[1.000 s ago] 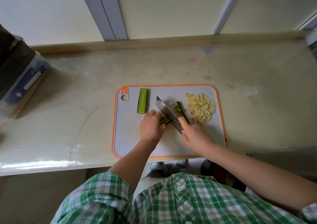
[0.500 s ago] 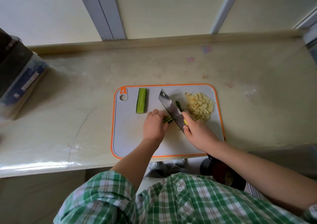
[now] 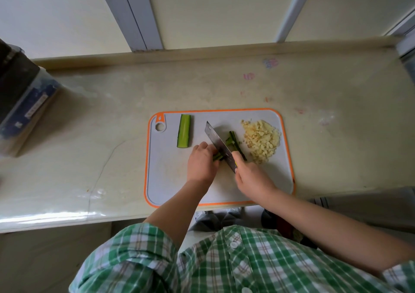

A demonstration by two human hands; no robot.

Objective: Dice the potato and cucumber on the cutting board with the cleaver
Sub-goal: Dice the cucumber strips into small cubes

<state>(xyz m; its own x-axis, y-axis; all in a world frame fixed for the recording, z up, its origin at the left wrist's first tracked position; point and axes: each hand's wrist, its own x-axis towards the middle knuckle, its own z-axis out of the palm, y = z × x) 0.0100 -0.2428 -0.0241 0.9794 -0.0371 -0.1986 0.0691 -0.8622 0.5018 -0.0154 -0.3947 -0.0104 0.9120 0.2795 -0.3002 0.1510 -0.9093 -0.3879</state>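
At frame centre, cucumber strips [image 3: 218, 157] are pinned under the curled left hand [image 3: 202, 164]; the cleaver [image 3: 219, 143], gripped by the right hand [image 3: 251, 177], is best knuckle-guided.

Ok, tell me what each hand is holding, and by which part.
The right hand grips the cleaver by its handle. The left hand, fingers curled, holds the cucumber strips at their end left of the blade.

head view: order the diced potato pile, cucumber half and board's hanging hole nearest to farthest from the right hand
1. diced potato pile, right side, just beyond the right hand
2. cucumber half, well to the left
3. hanging hole, leftmost, at the far corner
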